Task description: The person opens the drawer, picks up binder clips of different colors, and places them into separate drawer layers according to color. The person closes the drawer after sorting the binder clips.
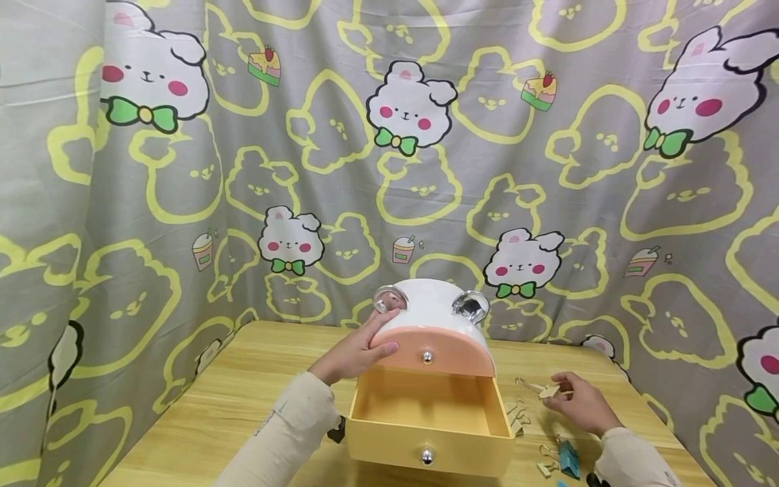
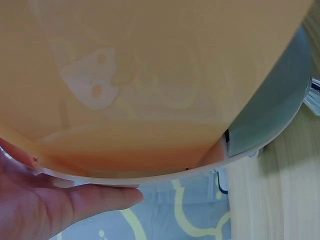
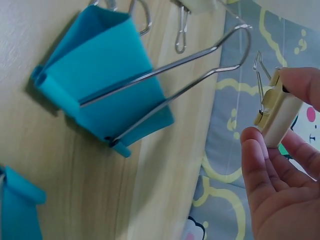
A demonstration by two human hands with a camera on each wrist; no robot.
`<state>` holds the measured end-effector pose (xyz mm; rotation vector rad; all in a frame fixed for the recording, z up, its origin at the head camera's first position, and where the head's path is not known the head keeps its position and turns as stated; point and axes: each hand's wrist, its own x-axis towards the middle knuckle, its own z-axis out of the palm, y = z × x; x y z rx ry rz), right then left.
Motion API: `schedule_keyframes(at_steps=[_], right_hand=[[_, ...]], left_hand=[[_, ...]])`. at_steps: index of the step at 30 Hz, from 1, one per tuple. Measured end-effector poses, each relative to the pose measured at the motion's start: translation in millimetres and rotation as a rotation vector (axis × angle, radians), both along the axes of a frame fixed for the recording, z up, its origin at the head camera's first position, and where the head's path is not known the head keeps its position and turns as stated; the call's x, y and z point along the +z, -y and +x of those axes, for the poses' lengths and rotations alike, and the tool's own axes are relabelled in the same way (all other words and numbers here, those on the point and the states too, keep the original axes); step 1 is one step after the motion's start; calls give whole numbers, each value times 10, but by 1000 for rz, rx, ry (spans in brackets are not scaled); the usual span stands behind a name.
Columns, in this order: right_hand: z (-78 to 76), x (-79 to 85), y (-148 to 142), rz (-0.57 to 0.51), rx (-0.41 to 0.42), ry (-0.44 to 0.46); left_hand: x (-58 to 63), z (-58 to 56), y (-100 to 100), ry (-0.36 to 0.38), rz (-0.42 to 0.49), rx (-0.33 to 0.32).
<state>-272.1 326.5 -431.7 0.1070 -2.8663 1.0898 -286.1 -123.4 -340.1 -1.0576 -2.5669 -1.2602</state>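
Observation:
A small white drawer box (image 1: pixel 429 301) with two round shiny ears stands on the table. Its pink upper drawer (image 1: pixel 450 352) is closed. Below it, the yellow drawer (image 1: pixel 389 439) is pulled out, with nothing visible inside. My left hand (image 1: pixel 359 348) rests on the box's upper left side, its thumb against the pink front; the left wrist view shows that thumb extended along the rim. My right hand (image 1: pixel 581 402) pinches a cream binder clip (image 3: pixel 277 112) between thumb and fingers, right of the box and above the table.
Right of the drawer lie other cream binder clips (image 1: pixel 518 421) and a larger blue binder clip (image 1: pixel 569 458). Part of another blue clip (image 3: pixel 22 210) shows in the right wrist view. A grey patterned curtain (image 1: pixel 341 203) hangs behind the wooden table (image 1: pixel 201 433).

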Motion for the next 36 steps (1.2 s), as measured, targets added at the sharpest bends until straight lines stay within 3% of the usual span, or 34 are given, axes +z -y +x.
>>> schedule_keyframes(at_steps=[36], right_hand=[[160,169,145,-49,15,-55]], left_hand=[[1,14,-2,4,5,-1]])
